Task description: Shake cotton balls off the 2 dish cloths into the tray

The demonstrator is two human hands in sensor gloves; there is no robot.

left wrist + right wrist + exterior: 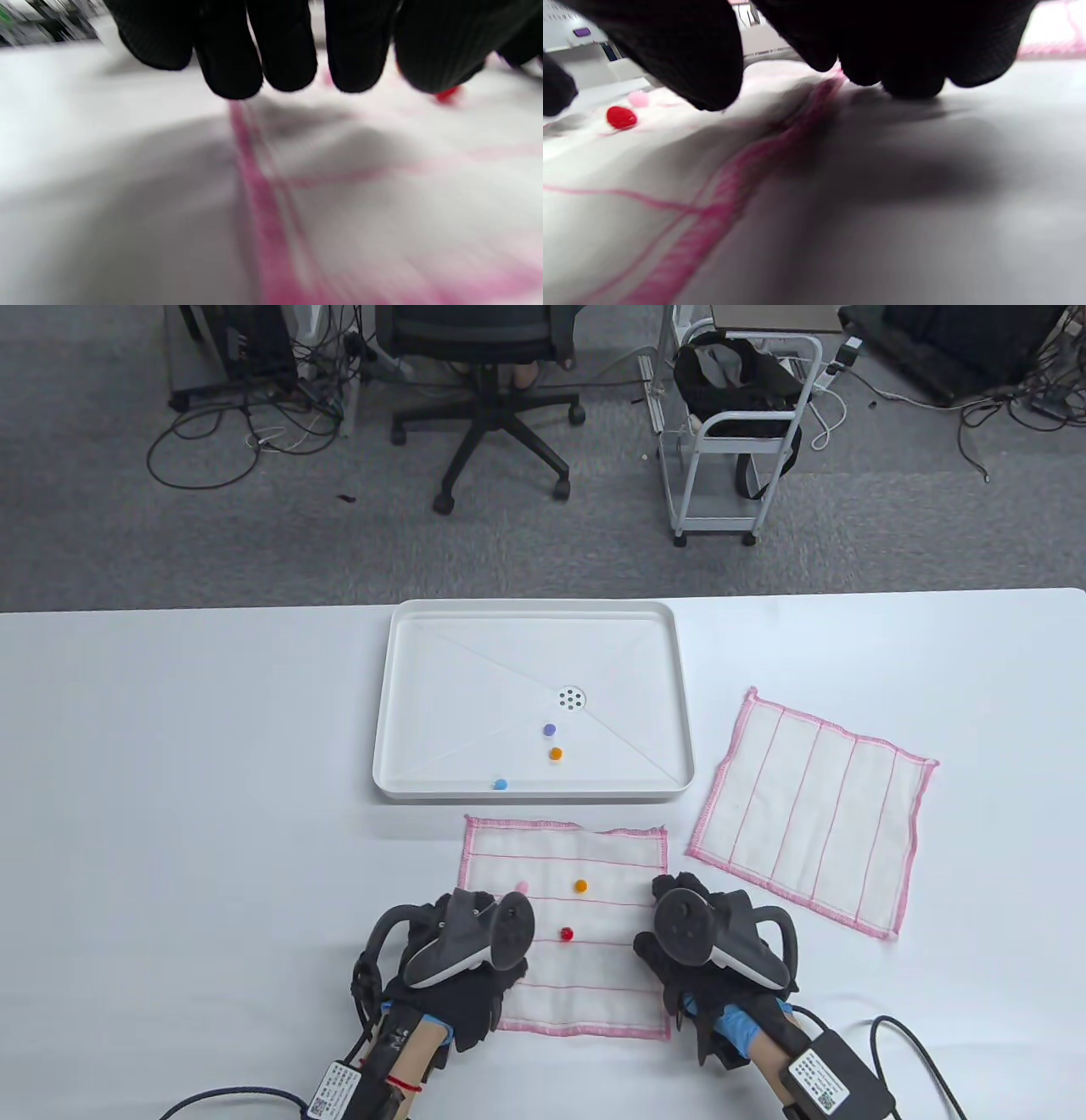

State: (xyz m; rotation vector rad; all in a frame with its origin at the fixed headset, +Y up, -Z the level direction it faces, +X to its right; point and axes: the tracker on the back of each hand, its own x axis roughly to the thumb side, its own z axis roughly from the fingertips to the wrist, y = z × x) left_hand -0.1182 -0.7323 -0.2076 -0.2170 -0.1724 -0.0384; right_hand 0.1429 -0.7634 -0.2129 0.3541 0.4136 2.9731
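A white dish cloth (585, 848) with pink stripes lies flat just in front of the white tray (533, 611). On it sit an orange ball (580, 886), a red ball (566, 933) and a pink ball (521, 886). My left hand (465, 909) is at its left border and my right hand (660, 916) at its right border. In each wrist view the thumb and fingers straddle the pink hem (254, 178) (729, 190), spread apart, gripping nothing. A second cloth (814, 810) lies bare at the right. Purple (549, 729), orange (556, 753) and blue (501, 784) balls lie in the tray.
The tray has a round drain (572, 698) near its middle. Beyond the table's far edge stand an office chair (501, 398) and a white cart (738, 432). Cables run from both wrists off the bottom edge.
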